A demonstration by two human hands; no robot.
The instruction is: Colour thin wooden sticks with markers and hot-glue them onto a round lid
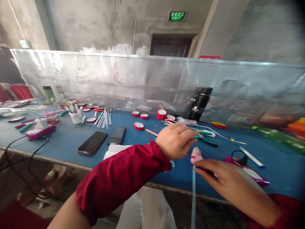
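My left hand (176, 140) is above the blue tabletop, its fingers curled in. Its fingertips are beside the green-handled pliers (207, 140), and I cannot make out what they hold. My right hand (221, 178) grips a small pink hot glue gun (196, 155) between thumb and fingers. A long translucent glue stick (193, 197) hangs from the back of the gun, past the table edge. The gun's nozzle end points away from me, just right of my left hand. A pink pen-like stick (151, 132) lies behind my left wrist, partly hidden.
Small red-rimmed drums (138, 126) stand towards the back. A phone (92, 143), a cup of pens (75, 116) and glue sticks (103, 119) are on the left. A black flask (200, 104), purple power strip (256, 176), marker (252, 157) and green bottle (278, 138) are on the right. A perforated screen (133, 79) stands behind.
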